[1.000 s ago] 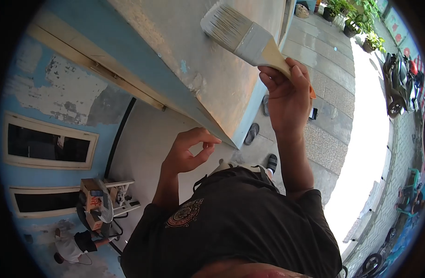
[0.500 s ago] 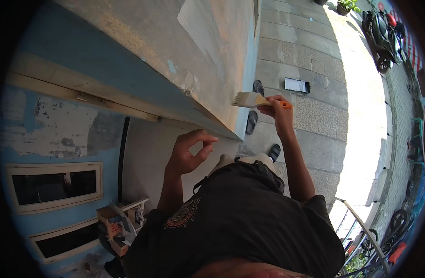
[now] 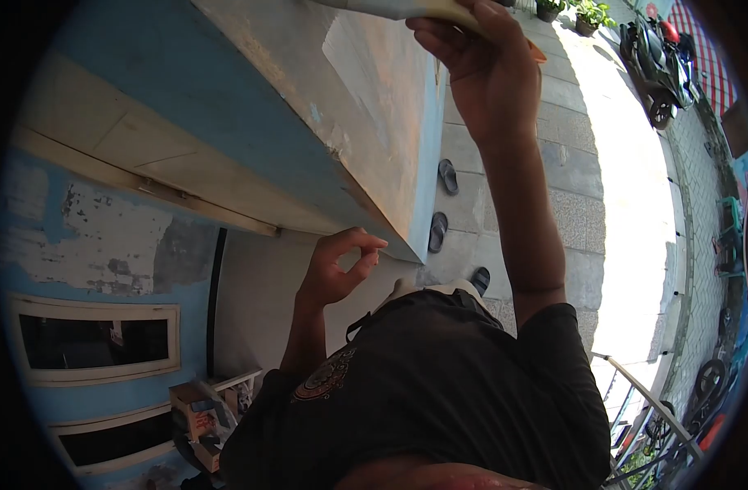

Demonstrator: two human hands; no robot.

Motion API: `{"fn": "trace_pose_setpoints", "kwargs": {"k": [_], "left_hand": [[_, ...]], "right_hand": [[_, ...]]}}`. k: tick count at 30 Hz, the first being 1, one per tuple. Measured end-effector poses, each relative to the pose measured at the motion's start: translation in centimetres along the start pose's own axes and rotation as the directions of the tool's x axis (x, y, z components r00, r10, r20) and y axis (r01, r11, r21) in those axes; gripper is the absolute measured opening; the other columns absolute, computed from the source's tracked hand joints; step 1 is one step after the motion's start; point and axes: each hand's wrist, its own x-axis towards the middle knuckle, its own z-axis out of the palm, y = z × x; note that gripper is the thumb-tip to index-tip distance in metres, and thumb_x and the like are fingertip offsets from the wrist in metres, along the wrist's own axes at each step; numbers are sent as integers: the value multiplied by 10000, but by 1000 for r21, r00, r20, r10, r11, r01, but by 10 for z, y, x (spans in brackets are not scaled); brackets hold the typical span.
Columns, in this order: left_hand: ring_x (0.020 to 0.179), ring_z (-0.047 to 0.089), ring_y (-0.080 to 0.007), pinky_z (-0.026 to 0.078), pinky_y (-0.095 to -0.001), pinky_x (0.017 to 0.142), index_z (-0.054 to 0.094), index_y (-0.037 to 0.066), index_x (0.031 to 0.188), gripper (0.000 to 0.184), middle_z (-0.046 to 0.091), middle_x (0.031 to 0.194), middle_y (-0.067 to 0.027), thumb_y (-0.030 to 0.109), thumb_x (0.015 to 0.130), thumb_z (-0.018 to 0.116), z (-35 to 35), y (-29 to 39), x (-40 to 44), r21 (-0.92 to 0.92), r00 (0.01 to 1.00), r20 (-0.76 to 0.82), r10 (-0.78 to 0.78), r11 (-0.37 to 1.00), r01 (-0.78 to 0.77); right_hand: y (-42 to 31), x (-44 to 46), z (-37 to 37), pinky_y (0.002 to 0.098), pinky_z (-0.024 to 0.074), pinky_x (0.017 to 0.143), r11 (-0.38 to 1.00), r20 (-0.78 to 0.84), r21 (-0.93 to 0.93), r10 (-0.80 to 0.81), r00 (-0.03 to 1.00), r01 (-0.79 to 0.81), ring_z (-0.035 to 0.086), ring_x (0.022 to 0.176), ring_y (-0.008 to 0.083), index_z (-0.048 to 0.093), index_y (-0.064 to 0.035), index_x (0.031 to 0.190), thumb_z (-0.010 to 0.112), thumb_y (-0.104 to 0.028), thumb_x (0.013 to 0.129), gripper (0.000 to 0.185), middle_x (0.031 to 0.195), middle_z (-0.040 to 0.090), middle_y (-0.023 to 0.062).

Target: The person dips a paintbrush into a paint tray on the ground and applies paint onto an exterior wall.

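At the top of the head view my right hand (image 3: pixel 496 77) is raised and closed around a paintbrush (image 3: pixel 390 10). The brush's orange handle end sticks out beside the hand; its bristles are cut off by the upper frame edge. Close by is the slanted wall surface (image 3: pixel 390 122), with worn, patchy grey and tan paint and a pale scraped streak. Whether the bristles touch it cannot be seen. My left hand (image 3: pixel 337 265) hangs in front of my body, below the wall's lower corner. Its fingers curl toward the thumb in a pinch, with nothing visible between them.
Black sandals (image 3: pixel 447 175) lie on the paved floor (image 3: pixel 570 171) by the wall's foot. A motorcycle (image 3: pixel 655 65) and potted plants (image 3: pixel 590 16) stand at the upper right. A metal railing (image 3: pixel 647 396) is at lower right. Cardboard boxes (image 3: pixel 194 412) sit near the louvred windows (image 3: pixel 96 339).
My right hand has lifted the paintbrush up toward the camera and the top of the view. The left hand has stayed almost still, its fingertips slightly closer together.
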Motion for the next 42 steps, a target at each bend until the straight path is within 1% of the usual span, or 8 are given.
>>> {"fn": "trace_pose_setpoints", "kwargs": {"k": [9,11,16,20,26,27,35,42], "left_hand": [[759,651,-147,519,-307,745,726,9,1056,211,682,808,-72,-31,863,652,-3,-5,-15,0,1000,25,-3,1000,3],[765,657,-147,520,-309,750,726,10,1054,210,685,813,-72,-30,862,652,-3,-7,-19,-7,999,42,-22,1000,22],[753,648,-145,518,-309,745,722,24,1067,207,682,815,-65,-18,875,655,4,-11,-22,-42,996,84,-13,999,16],[752,643,-136,517,-310,744,719,42,1080,213,679,818,-53,-14,883,660,8,-4,-21,-39,996,88,33,999,-30],[767,664,-180,520,-326,736,738,58,1084,240,689,835,-61,12,850,709,20,22,0,182,981,127,147,969,-169],[767,664,-180,520,-326,736,738,58,1084,240,689,835,-61,12,850,709,25,28,6,191,983,121,137,969,-159],[854,707,-227,547,-363,796,730,53,1107,237,715,913,-79,70,871,748,57,38,23,188,971,236,25,980,-71],[864,706,-221,550,-359,809,722,43,1116,243,714,933,-85,63,875,745,91,40,22,148,979,206,-8,989,-23]], "right_hand": [[64,-212,-147,432,645,887,890,-610,26,375,698,-455,752,968,344,602,41,1145,564,-134,997,233,1104,687,230],[52,-230,-166,400,663,842,664,-710,-223,391,586,-713,765,929,329,629,52,1108,595,-167,996,248,1076,700,233],[23,-121,-89,350,685,761,627,-552,-440,376,744,-643,779,847,331,649,75,1021,612,-116,970,202,1016,713,241],[-25,-25,-6,423,659,889,733,-220,-647,88,972,-213,760,976,391,656,97,1147,568,-169,1025,306,1119,710,270],[-32,15,21,434,646,886,991,-82,-130,-25,996,14,756,988,351,623,76,1141,563,-137,1008,258,1051,717,259],[-17,1,13,467,629,955,954,22,-292,-61,998,64,748,1021,405,645,98,1176,543,-171,1035,321,1169,704,265],[64,-199,-119,417,665,850,862,-588,-21,399,703,-506,755,947,364,593,99,1106,551,-97,1006,224,1090,656,231],[45,-148,-120,335,674,783,661,-526,-299,487,697,-688,777,823,270,664,102,1039,571,-69,968,207,970,718,212]]}}
